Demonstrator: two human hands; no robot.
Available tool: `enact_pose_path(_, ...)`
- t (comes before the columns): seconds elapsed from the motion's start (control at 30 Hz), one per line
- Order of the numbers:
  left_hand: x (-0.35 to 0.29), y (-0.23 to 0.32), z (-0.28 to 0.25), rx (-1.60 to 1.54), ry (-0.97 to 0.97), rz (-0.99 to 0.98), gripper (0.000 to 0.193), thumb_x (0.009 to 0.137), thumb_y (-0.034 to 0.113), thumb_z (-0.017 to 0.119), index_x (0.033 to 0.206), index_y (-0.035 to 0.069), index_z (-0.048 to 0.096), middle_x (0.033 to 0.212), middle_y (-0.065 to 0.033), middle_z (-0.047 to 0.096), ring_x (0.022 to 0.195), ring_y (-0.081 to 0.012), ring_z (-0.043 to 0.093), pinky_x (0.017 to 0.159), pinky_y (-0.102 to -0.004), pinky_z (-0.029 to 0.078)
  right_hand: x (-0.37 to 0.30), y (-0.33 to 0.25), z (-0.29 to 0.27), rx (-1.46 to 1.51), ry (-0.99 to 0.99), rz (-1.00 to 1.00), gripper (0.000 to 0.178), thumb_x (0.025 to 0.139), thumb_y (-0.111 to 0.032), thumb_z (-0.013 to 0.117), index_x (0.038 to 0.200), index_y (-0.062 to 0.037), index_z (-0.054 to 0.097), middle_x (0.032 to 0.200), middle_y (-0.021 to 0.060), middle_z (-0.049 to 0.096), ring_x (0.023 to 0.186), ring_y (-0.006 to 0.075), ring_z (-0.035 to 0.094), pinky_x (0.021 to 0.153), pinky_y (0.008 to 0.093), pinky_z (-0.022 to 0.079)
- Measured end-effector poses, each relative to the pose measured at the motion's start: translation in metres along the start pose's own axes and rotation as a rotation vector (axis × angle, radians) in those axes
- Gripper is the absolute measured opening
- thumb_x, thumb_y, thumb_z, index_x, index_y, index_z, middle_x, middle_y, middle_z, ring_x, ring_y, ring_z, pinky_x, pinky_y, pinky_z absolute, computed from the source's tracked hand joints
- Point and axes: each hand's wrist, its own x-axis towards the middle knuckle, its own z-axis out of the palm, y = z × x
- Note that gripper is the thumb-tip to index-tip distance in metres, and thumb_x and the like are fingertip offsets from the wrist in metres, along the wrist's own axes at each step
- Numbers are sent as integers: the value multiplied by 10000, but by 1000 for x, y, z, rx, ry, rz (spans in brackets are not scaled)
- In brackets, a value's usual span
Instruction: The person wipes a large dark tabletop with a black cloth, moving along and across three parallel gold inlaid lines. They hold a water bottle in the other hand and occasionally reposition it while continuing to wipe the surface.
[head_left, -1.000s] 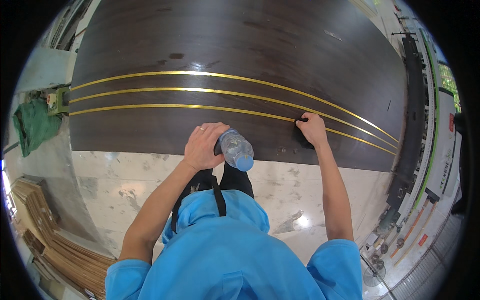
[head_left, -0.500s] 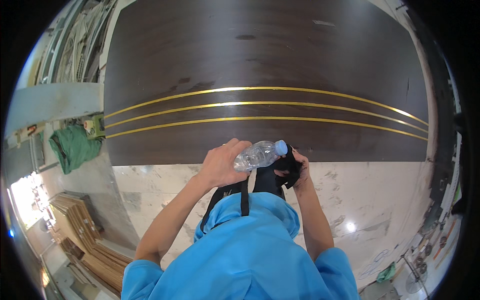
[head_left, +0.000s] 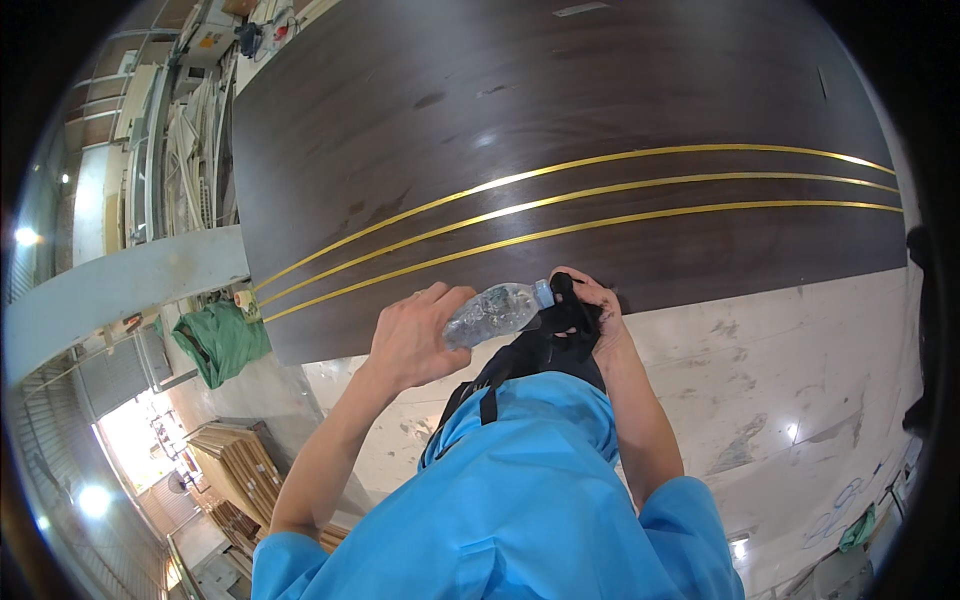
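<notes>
My left hand (head_left: 418, 338) is closed around the base of a clear plastic bottle (head_left: 492, 316) with a pale blue cap (head_left: 544, 293). The bottle lies tilted, its capped end pointing right and slightly up. At that end my right hand (head_left: 598, 308) grips a black cloth (head_left: 570, 312), which is bunched against the bottle's cap and neck. Some right fingers are hidden behind the cloth. Both hands are held in front of my body, over the near edge of a dark brown panel (head_left: 600, 105) with three gold strips across it.
Pale marble-patterned floor (head_left: 740, 370) extends on the near side of the panel. To the left are a green cloth bundle (head_left: 222, 340), a long grey beam (head_left: 120, 275) and stacked brown boards (head_left: 235, 470). Long strips of material (head_left: 195, 150) stand at the far left.
My view has turned to the left, so the panel and its gold strips now slant. The bottle stays in my left hand and the black cloth in my right.
</notes>
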Motion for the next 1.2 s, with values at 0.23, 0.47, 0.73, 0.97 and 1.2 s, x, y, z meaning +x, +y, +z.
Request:
enact_pose_path(0.23,6,13,-6,14,-18,-28,684,645,236,794,1305,128,648,1073,-109,672,1023,-369,688,855,-484,572,-7,-5,10,-100,249,54,423,919,-141,742,1321,-30,666,1055,150,784,791,212,777,512,316,575)
enact_pose_path(0.47,5,11,-1,88,-5,-22,648,654,221,781,1287,148,661,1040,-112,673,1022,-358,702,880,-481,583,-2,-13,5,-157,164,109,328,931,-134,752,1242,-40,707,999,83,768,750,139,734,584,296,584)
enact_pose_path(0.73,9,-19,63,-395,194,-127,688,730,162,877,1371,112,632,1205,-102,691,1123,-304,700,993,-412,562,10,-47,11,-1404,565,-172,240,974,-282,746,1017,-46,749,973,83,772,798,218,739,698,370,563)
enact_pose_path(0.97,-4,-56,117,-957,437,-180,716,760,66,931,1395,115,604,1354,-96,666,1266,-285,658,1100,-411,520,54,-23,43,-2319,557,-227,269,995,-328,675,1132,-98,707,1067,170,754,927,427,744,836,563,593)
enact_pose_path(1.2,-16,-97,147,-863,545,46,776,729,74,981,1400,94,592,1444,-121,629,1335,-293,612,1163,-410,484,37,-116,73,-2349,1176,12,282,971,-345,694,1053,-88,774,1063,179,791,1032,393,757,882,527,603)
